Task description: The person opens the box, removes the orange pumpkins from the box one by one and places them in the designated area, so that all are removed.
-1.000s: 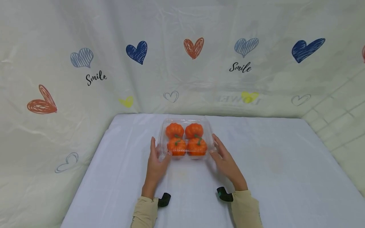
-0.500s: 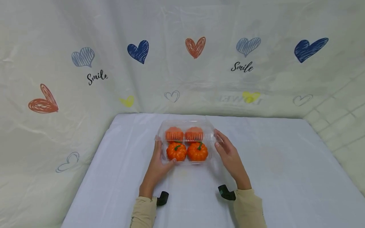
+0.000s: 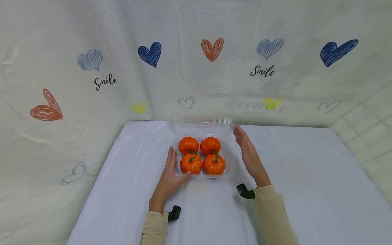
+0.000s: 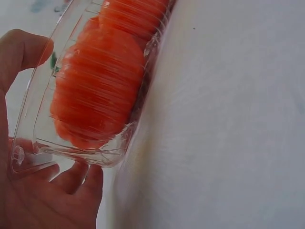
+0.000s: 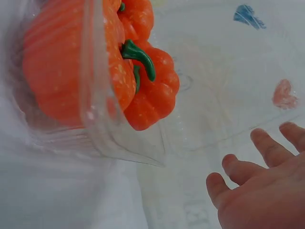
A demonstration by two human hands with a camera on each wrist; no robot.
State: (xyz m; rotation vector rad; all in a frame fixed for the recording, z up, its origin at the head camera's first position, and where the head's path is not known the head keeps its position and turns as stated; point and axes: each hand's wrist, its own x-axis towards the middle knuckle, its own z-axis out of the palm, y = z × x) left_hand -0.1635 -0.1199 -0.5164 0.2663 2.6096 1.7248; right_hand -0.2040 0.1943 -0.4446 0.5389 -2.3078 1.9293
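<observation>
A clear plastic clamshell container [image 3: 211, 177] sits on the table with its transparent lid [image 3: 200, 128] raised at the back. Inside are several small orange pumpkins [image 3: 191, 164] with green stems. My left hand [image 3: 166, 180] holds the container's left front corner; in the left wrist view its thumb [image 4: 35, 50] lies over the rim and the fingers curl beneath the edge. At the lid's right end, my right hand [image 3: 251, 158] has extended fingers, with the fingertips close to the lid; contact is hard to tell. The right wrist view shows those fingers [image 5: 243, 169] spread, gripping nothing.
A white cloth covers the table [image 3: 294, 190]. Behind it hangs a pale curtain [image 3: 190, 81] printed with hearts and "Smile" lettering. A black device [image 3: 174, 213] is strapped at the left wrist, another black device [image 3: 246, 191] at the right.
The lid, closed over the pumpkins before, has swung up and back. My right hand has moved away from me with it, its fingers straightening. My left hand has stayed at the container's left side.
</observation>
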